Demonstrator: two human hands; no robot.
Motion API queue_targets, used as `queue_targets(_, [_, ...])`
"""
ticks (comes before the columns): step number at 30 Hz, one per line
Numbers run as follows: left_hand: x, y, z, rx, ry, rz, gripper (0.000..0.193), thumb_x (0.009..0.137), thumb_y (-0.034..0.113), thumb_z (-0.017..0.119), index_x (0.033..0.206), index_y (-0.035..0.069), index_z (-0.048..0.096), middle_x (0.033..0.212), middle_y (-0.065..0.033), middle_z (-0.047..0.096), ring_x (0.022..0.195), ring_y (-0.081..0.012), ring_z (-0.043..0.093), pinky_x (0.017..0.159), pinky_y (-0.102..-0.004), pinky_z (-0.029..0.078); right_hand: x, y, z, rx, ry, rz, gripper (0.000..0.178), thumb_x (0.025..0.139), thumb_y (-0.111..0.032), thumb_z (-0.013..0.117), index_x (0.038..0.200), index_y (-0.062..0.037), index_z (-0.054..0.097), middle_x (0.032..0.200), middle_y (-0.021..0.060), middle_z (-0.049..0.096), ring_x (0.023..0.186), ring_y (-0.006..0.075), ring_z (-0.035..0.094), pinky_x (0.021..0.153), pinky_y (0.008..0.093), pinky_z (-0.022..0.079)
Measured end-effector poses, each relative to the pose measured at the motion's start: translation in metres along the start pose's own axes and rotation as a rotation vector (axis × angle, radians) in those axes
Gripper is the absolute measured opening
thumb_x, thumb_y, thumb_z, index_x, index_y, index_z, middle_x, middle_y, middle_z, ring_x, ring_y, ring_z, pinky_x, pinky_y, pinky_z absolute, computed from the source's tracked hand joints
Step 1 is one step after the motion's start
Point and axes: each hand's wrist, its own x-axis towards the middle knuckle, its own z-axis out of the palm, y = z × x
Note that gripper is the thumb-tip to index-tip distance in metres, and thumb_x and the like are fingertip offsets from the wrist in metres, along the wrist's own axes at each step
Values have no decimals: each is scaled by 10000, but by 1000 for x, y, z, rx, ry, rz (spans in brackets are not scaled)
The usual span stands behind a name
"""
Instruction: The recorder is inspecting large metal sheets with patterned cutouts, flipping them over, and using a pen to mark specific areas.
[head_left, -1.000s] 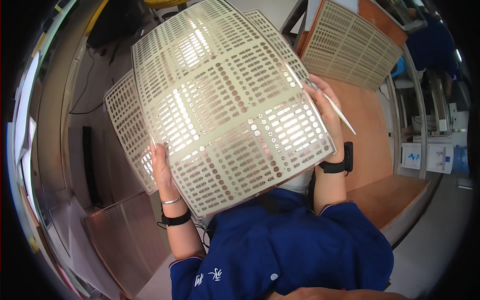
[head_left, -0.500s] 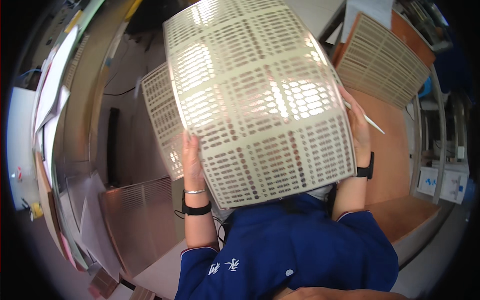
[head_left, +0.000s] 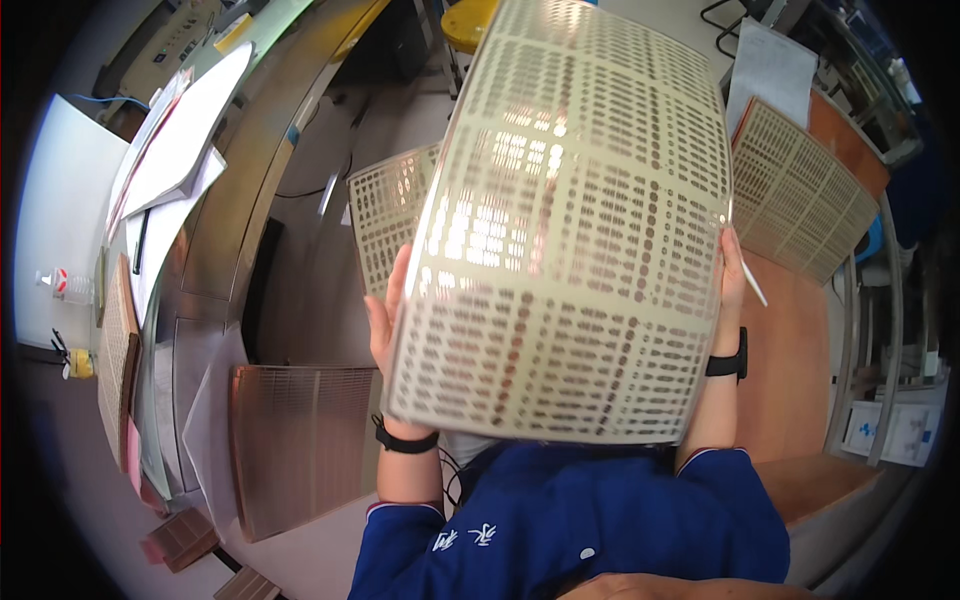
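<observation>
A large, thin circuit board panel (head_left: 570,290), pale green with rows of small dark and shiny patterns, is held up in front of my body. My left hand (head_left: 388,315) is against its left edge, fingers stretched along the side and partly behind the panel. On the opposite edge my right hand (head_left: 732,265) grips the panel, most of its fingers hidden behind it. A slim white pointed stick (head_left: 755,285) juts out from that hand. Bright reflections cover the panel's middle left.
Behind on the left is a similar panel (head_left: 385,215); another panel (head_left: 800,190) leans at the right above a brown board surface (head_left: 790,360). A brownish panel (head_left: 300,450) stands lower left. Papers (head_left: 190,150) lie along the left bench (head_left: 240,200). A yellow stool (head_left: 467,22) is at the back.
The held panel has turned slightly and sits further right in view. My left thumb has come off its front face, and the fingers now lie along the edge. The whole view has shifted.
</observation>
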Motion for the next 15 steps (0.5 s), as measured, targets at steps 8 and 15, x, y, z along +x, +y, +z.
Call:
queue_targets(8, [-38,-60,-18,-6,134,-63,624,890,128,618,1424,118,295,1359,-62,459,1237,-216,457,1035,-416,398,-18,19,18,31,56,-112,434,985,-165,441,1378,-7,349,1373,133,449,1260,216,446,1039,380,397])
queue_targets(15, [-37,-26,-31,102,133,16,587,891,98,603,1406,93,323,1303,-86,507,1167,-202,517,988,-373,441,-13,-55,-56,115,260,-269,432,981,-212,440,1361,-12,390,1345,134,485,1249,241,456,1047,405,388])
